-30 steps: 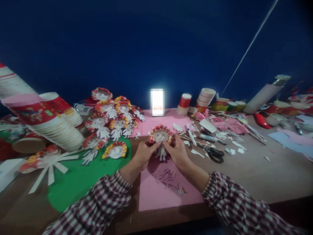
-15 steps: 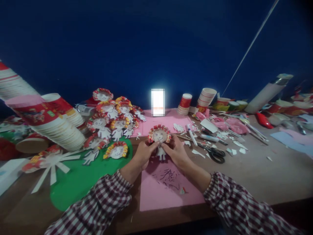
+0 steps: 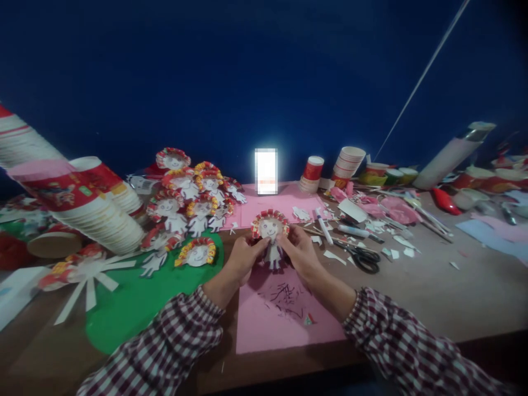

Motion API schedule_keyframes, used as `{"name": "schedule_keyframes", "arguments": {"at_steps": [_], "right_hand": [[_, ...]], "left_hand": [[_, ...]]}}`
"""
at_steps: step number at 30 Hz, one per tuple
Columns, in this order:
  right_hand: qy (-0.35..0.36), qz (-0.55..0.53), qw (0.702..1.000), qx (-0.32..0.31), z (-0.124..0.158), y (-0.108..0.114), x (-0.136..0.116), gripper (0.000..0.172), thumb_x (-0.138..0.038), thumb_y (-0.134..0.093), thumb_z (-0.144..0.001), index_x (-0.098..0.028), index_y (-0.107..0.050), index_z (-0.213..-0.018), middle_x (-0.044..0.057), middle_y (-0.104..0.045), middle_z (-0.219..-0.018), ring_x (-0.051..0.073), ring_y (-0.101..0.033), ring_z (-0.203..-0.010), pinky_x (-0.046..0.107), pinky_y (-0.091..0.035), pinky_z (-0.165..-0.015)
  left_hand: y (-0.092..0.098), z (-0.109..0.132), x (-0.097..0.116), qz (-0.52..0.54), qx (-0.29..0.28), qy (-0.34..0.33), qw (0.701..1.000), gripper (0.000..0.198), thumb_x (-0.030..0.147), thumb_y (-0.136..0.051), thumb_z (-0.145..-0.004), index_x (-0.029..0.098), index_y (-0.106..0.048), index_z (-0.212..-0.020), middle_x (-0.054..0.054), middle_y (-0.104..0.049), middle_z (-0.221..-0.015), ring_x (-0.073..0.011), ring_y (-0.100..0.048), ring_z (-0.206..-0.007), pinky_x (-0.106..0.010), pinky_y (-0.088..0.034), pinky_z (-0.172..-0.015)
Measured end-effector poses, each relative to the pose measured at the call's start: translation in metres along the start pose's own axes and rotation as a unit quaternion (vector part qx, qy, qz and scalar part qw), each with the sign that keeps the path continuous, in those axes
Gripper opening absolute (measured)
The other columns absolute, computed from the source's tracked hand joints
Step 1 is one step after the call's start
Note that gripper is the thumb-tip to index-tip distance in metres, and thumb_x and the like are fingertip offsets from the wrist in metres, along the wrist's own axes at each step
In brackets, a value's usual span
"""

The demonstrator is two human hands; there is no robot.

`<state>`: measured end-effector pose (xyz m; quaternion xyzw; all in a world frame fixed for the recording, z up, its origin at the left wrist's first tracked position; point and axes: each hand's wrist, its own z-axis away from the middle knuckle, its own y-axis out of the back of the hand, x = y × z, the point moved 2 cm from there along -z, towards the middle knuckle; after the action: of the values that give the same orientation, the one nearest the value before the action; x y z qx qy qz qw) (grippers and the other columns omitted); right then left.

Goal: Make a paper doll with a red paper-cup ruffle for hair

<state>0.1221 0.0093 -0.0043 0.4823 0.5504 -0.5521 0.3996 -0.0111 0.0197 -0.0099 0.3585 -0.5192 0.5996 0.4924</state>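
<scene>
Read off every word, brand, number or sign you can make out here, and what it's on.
No text is legible.
Held paper figure: drawn face, no lettering visible.
Tilted cup stack at left: red printed band with a small green mark, too blurred.
Striped label beside the paper figures: barcode-like, too small.
Pink sheet: dark marks or scraps, unclear which; no readable word.

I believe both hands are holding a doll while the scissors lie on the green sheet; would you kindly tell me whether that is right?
Not quite: the head view shows the scissors on the table, not on the green sheet. The left hand and right hand do both hold a doll.
</scene>
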Motion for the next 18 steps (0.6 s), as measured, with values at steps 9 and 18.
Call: {"name": "schedule_keyframes", "arguments": {"at_steps": [9,18], "right_hand": [[-0.002,0.068,0.997,0.032,-0.0039,0.0054,0.0072,0.023,-0.031,-0.064,-0.073,-0.017,-0.057,-0.090,0.000,-0.063,-0.073,0.014,-0.059,-0.064,0.024,-0.048,-0.058],[0.007,0.081,0.996,0.040,-0.0032,0.0053,0.0070,0.023,-0.030,-0.064,-0.072,-0.016,-0.058,-0.090,0.000,-0.064,-0.073,0.012,-0.057,-0.061,0.023,-0.047,-0.054]], "left_hand": [[0.0010,-0.0015,-0.0045,-0.010,-0.017,-0.018,1.000,0.038,0.028,-0.085,-0.054,0.008,-0.070,-0.083,-0.006,-0.072,-0.073,-0.0157,-0.063,-0.062,-0.027,-0.052,-0.063],[0.0019,-0.0012,-0.0067,-0.014,-0.016,-0.019,1.000,0.032,0.028,-0.083,-0.056,0.009,-0.070,-0.078,-0.004,-0.068,-0.064,-0.0148,-0.061,-0.057,-0.026,-0.051,-0.059]]}}
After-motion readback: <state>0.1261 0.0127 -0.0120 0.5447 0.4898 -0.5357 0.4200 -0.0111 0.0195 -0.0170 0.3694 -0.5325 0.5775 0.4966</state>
